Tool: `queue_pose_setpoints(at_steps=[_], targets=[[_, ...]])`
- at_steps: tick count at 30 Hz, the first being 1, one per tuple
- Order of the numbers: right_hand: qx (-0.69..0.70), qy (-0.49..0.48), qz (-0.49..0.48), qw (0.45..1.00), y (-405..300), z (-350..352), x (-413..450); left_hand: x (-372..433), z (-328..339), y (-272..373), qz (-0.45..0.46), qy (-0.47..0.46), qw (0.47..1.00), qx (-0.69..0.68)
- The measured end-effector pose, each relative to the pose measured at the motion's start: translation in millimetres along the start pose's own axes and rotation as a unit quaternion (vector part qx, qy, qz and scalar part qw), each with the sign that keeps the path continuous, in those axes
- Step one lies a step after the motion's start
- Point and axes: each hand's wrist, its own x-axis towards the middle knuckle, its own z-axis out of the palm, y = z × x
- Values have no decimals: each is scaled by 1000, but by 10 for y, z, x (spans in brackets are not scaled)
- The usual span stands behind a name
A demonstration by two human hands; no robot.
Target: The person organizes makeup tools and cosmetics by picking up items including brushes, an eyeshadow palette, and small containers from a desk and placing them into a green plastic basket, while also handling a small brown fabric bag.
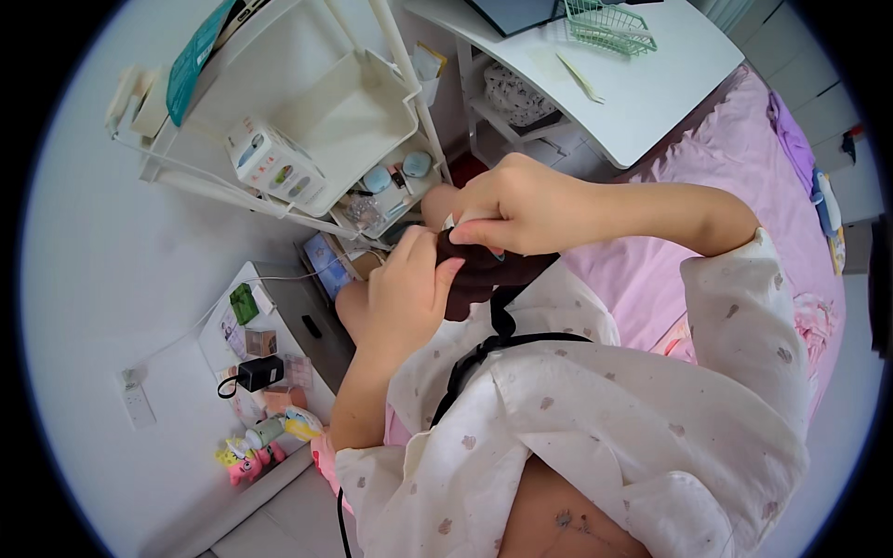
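Dark brown fabric (pixel 469 287) is bunched up between both hands above my lap. My left hand (pixel 410 289) grips its left side, thumb pointing up along the cloth. From the right, my right hand (pixel 513 209) pinches the upper edge between thumb and fingers. A small white piece (pixel 448 222), perhaps a tag, sticks up between the hands. The fingers hide much of the fabric, so its exact kind cannot be told. Beneath it a black strap (pixel 504 321) runs down to a black cord at the waist of the white patterned garment (pixel 558 390).
A white tiered cart (pixel 349 104) with a printed box (pixel 275 162) stands ahead left. Left is a white cabinet top (pixel 307 376) carrying a black charger (pixel 260 374) and small toys. A white desk (pixel 628 97) with a green wire basket (pixel 610 31) is ahead right, beside a pink bed (pixel 704 160).
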Motion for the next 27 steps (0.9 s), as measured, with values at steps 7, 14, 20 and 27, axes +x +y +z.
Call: queue_pose_setpoints(at_steps=[7, 14, 20, 27], targets=[[186, 142, 43, 971, 195, -419, -104, -273, -173, -380, -13, 66, 965, 254], [127, 187, -53, 973, 133, -483, -188, -345, -209, -388, -27, 249, 968, 19], [114, 139, -57, 982, 33, -244, -136, -23, -156, -113, 95, 261, 944, 177], [32, 92, -74, 992, -16, -122, -47, 118, 77, -99, 70, 172, 980, 75]])
